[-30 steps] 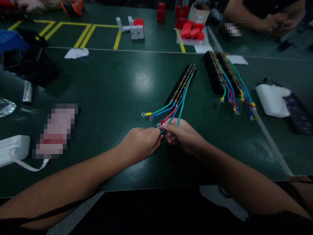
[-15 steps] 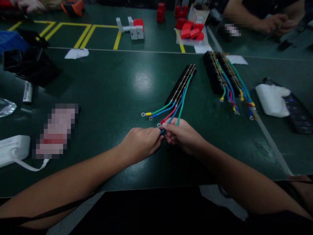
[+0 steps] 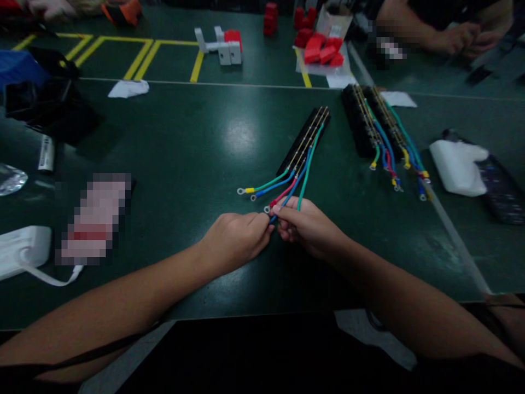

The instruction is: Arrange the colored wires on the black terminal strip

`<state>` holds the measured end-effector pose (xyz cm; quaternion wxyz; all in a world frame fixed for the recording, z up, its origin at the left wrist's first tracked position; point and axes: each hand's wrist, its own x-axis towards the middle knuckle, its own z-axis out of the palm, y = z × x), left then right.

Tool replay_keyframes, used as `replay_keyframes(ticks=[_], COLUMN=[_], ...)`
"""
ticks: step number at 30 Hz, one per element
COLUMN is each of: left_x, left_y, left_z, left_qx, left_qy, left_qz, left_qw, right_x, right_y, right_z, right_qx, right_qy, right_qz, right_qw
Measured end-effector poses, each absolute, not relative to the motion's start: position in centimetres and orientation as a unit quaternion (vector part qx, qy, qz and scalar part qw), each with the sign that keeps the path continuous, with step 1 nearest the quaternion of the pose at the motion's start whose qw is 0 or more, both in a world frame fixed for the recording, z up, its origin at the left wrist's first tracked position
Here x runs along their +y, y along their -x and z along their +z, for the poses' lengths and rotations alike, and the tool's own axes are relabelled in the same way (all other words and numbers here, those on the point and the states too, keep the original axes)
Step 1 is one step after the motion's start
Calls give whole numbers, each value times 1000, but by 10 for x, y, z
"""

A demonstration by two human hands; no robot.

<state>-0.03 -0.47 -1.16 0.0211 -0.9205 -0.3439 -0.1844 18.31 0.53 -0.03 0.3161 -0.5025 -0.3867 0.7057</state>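
A black terminal strip with brass-coloured bars lies slanted on the green table, several coloured wires running from it toward me. My left hand is closed on the end of a blue wire; the tip is hidden in the fingers. Right beside it, my right hand pinches the same wire between thumb and fingers. A green wire runs down behind the right hand, its end out of sight. Left of the hands, a green wire, a blue wire and a red wire end in bare ring terminals.
Two similar wired strips lie to the right, near a white object. On the left are a phone on a cable, a white power bank or adapter and black bins. Red parts and another person's hands are across the table.
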Motion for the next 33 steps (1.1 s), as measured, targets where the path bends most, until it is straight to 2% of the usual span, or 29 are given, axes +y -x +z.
replay_keyframes(ticks=[33], left_x=[-4], left_y=[0], left_z=[-8], left_qx=[-339], left_qy=[923], left_qz=[-179], left_qw=[-17], right_x=[5], right_y=[-183], right_z=[3], right_qx=[-384], right_qy=[505], right_qz=[706], right_qw=[314])
